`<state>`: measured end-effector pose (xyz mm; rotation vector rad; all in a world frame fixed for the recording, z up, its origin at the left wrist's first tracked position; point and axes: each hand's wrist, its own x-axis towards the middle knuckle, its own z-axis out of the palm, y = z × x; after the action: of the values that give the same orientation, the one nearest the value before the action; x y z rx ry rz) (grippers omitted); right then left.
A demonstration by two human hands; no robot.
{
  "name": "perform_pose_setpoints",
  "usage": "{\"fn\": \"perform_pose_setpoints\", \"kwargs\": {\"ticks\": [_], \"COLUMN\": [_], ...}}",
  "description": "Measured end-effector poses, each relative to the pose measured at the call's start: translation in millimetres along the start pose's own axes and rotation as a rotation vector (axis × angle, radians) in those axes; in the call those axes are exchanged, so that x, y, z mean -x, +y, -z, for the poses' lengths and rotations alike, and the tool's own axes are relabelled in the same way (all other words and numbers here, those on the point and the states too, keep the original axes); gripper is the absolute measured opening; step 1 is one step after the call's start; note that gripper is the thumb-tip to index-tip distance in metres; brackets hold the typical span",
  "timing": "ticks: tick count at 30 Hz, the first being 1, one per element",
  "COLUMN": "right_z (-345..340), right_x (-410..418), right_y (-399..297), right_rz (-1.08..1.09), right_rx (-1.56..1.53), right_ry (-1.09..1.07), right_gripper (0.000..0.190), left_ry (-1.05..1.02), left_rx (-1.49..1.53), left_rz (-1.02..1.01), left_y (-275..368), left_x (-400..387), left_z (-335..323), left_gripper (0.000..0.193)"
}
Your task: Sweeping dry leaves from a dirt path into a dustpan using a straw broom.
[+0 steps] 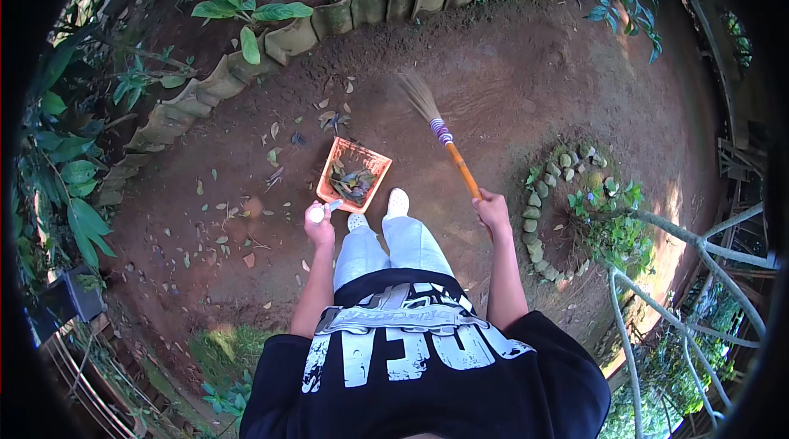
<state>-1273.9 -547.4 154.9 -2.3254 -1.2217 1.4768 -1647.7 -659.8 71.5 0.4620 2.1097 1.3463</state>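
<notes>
My left hand (320, 224) is closed around the handle (335, 205) of an orange plastic dustpan. The dustpan (373, 161) is low in front of my feet, and dry leaves (352, 184) lie inside it. In my right hand (493, 212) is the orange stick of a broom (462, 168), bound with purple and white cord. Its bristles (420, 95) point away from me, up and left, over bare soil beyond the dustpan. A few fallen leaves (330, 119) lie just past the dustpan's far side, and more are scattered to its left.
A border of upright curved tiles (370, 5) separates the soil from planted beds. To the right, a ring of stones (531, 212) surrounds a leafy plant (622, 232) and a branching trunk (666, 226). Grass (228, 349) grows at lower left. My white shoes (398, 203) stand near the dustpan.
</notes>
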Motion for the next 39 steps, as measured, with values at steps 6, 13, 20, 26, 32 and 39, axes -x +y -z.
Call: {"fn": "perform_pose_setpoints", "kwargs": {"ticks": [6,13,20,26,32,39], "right_z": [-5.8,-21.5,-80.7,-119.9,-135.3,-205.6], "right_x": [-104.8,-28.6,-13.6,-7.4,69.0,58.9], "right_y": [-48.1,-60.6,-112.9,-95.0,-61.7,-113.8], "right_rz": [0.112,0.008,0.245,0.213,0.224,0.225], "right_rx": [0.473,0.229,0.550,0.600,0.572,0.560], "right_ry": [0.254,-0.290,0.081,-0.195,-0.314,-0.006], "right_gripper": [0.037,0.033,0.032,0.033,0.036,0.029], "left_ry": [0.034,0.123,0.158,0.176,0.237,0.222], "left_rx": [-0.044,-0.031,0.071,0.053,0.047,0.035], "left_rz": [0.020,0.022,0.076,0.034,0.108,0.076], "left_y": [12.7,2.4,-5.2,-22.5,-38.2,-61.1], "left_x": [4.5,7.5,8.9,16.0,14.4,-0.1], "left_z": [-7.9,11.1,37.8,73.3,120.0,167.4], "left_gripper": [0.023,0.020,0.019,0.020,0.020,0.020]}}
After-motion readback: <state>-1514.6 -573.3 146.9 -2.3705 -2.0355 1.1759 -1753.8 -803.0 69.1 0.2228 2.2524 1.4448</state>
